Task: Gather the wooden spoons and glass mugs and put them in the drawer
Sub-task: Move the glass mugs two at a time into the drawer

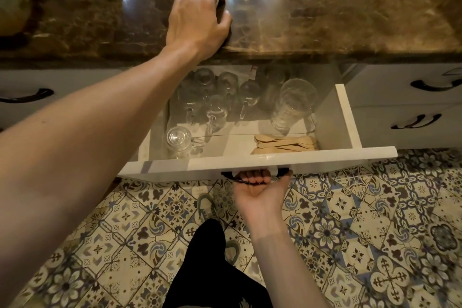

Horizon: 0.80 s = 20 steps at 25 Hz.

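Observation:
The white drawer stands pulled out under the brown marble counter. Inside it, several glass mugs lie or stand at the back and left, one small mug near the front left, and a large textured glass mug at the right. A pile of wooden spoons lies at the front right. My right hand grips the drawer's dark handle from below, fingers curled round it. My left hand rests on the counter with fingers bent, holding nothing.
Shut white drawers with dark handles flank the open one on both sides. Patterned floor tiles lie below. My dark-clothed leg and a sandalled foot are under the drawer front. A pale object sits at the counter's far left.

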### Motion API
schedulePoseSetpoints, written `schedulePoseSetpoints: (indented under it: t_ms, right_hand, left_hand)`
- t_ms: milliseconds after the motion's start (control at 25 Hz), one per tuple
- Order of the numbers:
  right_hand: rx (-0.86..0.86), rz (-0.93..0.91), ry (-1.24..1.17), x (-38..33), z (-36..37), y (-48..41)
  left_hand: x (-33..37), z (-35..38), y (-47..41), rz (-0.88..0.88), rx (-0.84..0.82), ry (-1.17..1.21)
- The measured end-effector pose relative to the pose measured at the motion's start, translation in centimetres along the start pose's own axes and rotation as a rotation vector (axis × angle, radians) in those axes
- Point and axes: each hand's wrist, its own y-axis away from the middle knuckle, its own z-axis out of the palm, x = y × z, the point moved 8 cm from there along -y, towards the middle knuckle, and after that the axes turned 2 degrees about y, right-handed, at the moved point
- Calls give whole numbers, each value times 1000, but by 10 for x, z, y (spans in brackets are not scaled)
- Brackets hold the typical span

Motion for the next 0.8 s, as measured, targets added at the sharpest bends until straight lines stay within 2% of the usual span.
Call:
schedulePoseSetpoints:
  t_ms: [800]
  right_hand:
    - [-74, 22, -21, 8, 131, -38]
  left_hand:
    - [-7, 6, -8, -9, -24, 45]
